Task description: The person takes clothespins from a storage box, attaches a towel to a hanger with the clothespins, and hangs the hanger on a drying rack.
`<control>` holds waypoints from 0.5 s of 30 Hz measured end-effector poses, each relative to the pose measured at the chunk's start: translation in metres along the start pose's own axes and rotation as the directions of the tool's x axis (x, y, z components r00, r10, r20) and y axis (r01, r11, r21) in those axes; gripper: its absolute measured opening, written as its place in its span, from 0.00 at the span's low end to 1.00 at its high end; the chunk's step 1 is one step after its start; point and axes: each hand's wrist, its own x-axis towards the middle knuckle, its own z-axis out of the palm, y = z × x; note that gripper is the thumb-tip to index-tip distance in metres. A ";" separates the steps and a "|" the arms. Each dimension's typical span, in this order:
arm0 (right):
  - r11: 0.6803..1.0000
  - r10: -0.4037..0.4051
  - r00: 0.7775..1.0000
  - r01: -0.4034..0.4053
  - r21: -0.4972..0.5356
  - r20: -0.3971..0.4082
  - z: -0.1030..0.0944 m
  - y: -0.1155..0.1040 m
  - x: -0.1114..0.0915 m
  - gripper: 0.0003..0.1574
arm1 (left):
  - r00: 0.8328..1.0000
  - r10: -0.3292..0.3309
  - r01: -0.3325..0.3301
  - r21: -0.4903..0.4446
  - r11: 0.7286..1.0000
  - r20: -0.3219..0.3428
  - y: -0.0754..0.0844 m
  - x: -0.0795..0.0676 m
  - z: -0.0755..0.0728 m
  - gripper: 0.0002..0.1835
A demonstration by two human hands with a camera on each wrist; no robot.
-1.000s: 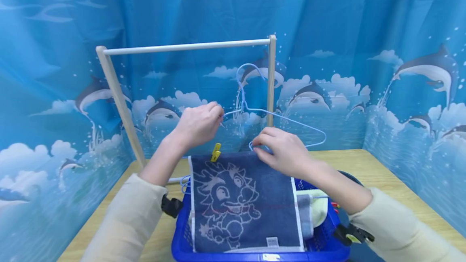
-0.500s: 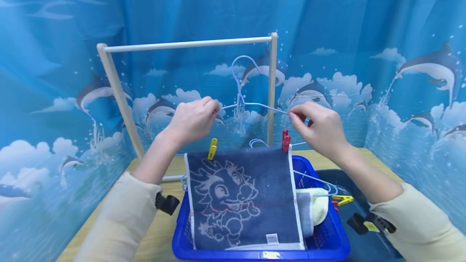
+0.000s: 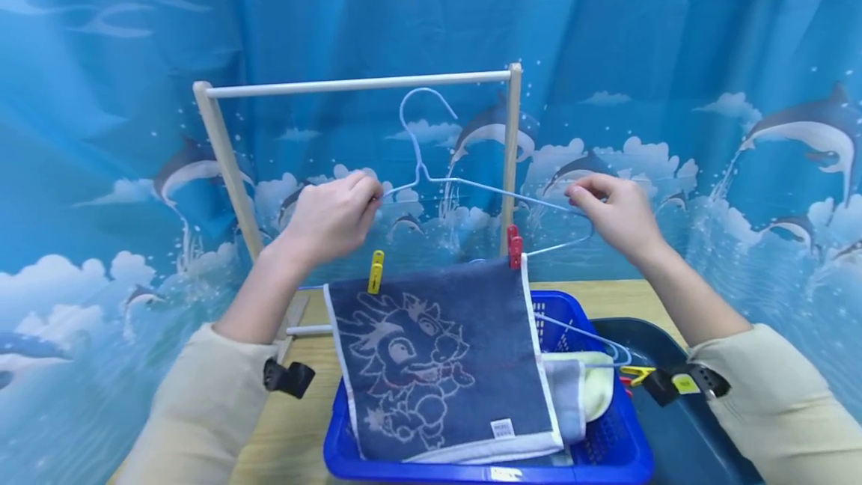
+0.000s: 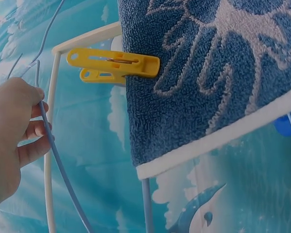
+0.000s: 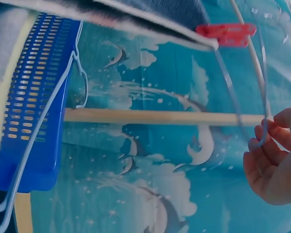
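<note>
My left hand point(image 3: 334, 214) pinches the left shoulder of a light blue wire hanger point(image 3: 485, 186), its hook pointing up. At the hanger's right end my right hand point(image 3: 616, 215) pinches the wire between thumb and fingers, as the right wrist view also shows. A dark blue towel point(image 3: 491, 343) with a white dragon drawing and white edging hangs over the hanger's lower bar. Holding it there are a yellow clothespin point(image 4: 119, 64) near its left corner and a red clothespin point(image 5: 226, 35) at its right corner. The towel's lower edge hangs over the basket.
A blue perforated basket point(image 3: 626, 425) holds a grey and a pale yellow cloth point(image 3: 598, 391) and more hangers point(image 5: 43, 114). Behind it stands a wooden rack with a white rail point(image 3: 357, 84). A dark tray point(image 3: 694, 425) with a yellow clothespin point(image 3: 636, 374) lies to the right.
My right hand has left the towel's right corner, revealing the red clothespin, and moved out along the hanger to its right end. The hanger and towel have risen and shifted left.
</note>
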 end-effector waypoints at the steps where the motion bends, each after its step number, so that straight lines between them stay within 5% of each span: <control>1: 0.999 0.033 0.999 -0.033 0.017 0.011 0.001 0.003 0.002 0.24 | 1.000 -0.004 0.004 0.000 1.000 -0.004 -0.002 -0.001 -0.001 0.04; 7: 0.995 0.096 0.993 -0.096 -0.002 0.063 0.013 0.021 0.017 0.23 | 0.999 -0.027 0.027 -0.003 1.000 -0.027 -0.011 -0.006 -0.010 0.03; 15: 0.993 -0.011 0.984 0.031 -0.112 0.177 0.036 0.031 0.031 0.16 | 0.998 -0.065 0.065 0.047 0.997 -0.017 -0.022 -0.014 -0.018 0.04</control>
